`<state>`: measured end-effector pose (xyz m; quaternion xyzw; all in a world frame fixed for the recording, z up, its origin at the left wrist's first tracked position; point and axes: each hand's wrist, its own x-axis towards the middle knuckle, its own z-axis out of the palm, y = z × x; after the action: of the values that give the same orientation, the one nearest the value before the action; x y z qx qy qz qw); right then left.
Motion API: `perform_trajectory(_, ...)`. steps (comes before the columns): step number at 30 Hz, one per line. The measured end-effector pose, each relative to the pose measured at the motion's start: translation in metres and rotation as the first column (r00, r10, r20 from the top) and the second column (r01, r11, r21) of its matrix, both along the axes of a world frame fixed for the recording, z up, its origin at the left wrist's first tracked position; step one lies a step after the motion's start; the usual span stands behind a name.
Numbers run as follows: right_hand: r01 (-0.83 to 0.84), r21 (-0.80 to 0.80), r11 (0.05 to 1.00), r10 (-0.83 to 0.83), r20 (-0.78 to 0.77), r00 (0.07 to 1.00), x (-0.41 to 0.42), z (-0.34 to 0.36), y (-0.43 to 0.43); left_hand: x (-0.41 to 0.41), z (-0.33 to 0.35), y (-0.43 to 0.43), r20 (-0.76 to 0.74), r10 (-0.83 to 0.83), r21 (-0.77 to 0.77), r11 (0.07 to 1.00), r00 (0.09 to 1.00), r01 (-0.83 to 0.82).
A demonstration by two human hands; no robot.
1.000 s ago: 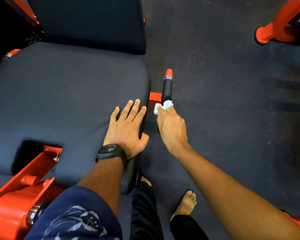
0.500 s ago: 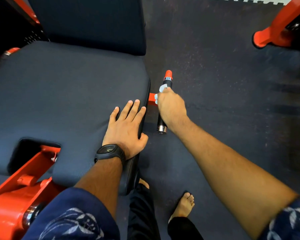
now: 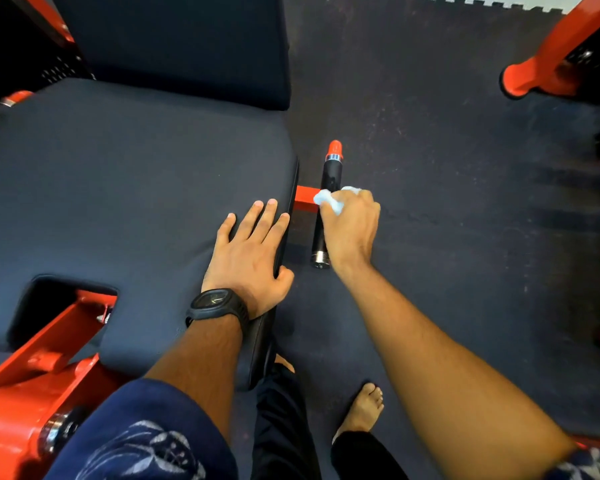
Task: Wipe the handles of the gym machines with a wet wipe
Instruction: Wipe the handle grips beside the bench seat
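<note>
Right hand [image 3: 352, 230] curled around the black cylindrical grip handle [image 3: 330, 174], pinching a crumpled white wet wipe [image 3: 329, 201] against it with fingers and thumb. The wipe sits at mid-length of the handle, just where the short orange metal bracket [image 3: 305, 198] joins it to the seat. The handle runs fore-and-aft beside the cushion's right edge; the orange cap and silver collar at the far end are exposed, and a silver collar shows at the near end below the wrist.

Left hand [image 3: 250, 258] lies flat on the dark padded seat cushion [image 3: 118, 188] — fingers straight and slightly spread, thumb hooked over the cushion's right edge. Black round wristwatch [image 3: 216, 304] on that wrist.

Below: dark speckled rubber floor mat [image 3: 465, 209], one bare foot [image 3: 364, 407] on it. Orange steel machine frame [image 3: 18, 400] at lower left — more orange frame parts at the upper right.
</note>
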<state>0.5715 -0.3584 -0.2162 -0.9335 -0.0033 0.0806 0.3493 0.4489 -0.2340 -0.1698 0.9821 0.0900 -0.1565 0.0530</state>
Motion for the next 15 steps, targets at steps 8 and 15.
perform_trajectory(8, -0.018, 0.07, 0.997, 0.023, -0.072, 0.997, -0.024, 0.017, -0.016, 0.0, 0.0, -0.001, 0.012, 0.007, 0.005, 1.0, 1.0, -0.007)
perform_trajectory(15, 0.133, 0.122, 0.984, -0.101, -0.237, 0.966, -0.039, 0.013, -0.025, 0.0, 0.001, -0.001, 0.007, 0.008, 0.005, 1.0, 1.0, -0.008)
